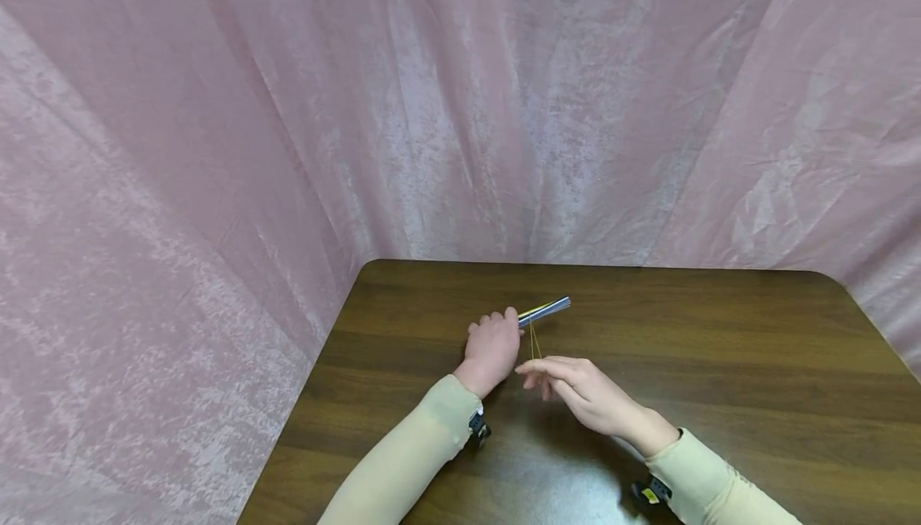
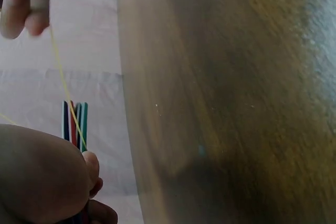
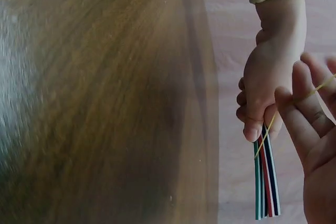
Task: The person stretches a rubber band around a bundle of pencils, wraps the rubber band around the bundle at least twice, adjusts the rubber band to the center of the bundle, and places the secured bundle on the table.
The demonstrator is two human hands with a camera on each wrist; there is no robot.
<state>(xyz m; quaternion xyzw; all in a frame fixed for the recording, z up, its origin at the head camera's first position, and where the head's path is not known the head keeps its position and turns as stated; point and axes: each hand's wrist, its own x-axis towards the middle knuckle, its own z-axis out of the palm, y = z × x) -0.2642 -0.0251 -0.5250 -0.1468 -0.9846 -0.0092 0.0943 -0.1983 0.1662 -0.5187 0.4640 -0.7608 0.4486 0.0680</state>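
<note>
My left hand [image 1: 493,349] grips a bundle of slim striped sticks [image 1: 550,308] above the table, their free ends pointing right and away. Green, red, dark and white stripes show on the sticks [image 3: 266,182] in the right wrist view. A thin yellow rubber band [image 1: 532,341] stretches from the bundle to my right hand [image 1: 586,393], which holds it hooked on its fingers. In the left wrist view the band [image 2: 61,72] runs tight from a right fingertip down across the sticks. The left palm and fingers hide the rest of the bundle.
Both hands are over a brown wood-grain table [image 1: 719,349] with rounded far corners. Pink velvety curtain [image 1: 432,109] hangs behind it and at the left. Dark wrist cameras [image 1: 478,425] sit on both light sleeves.
</note>
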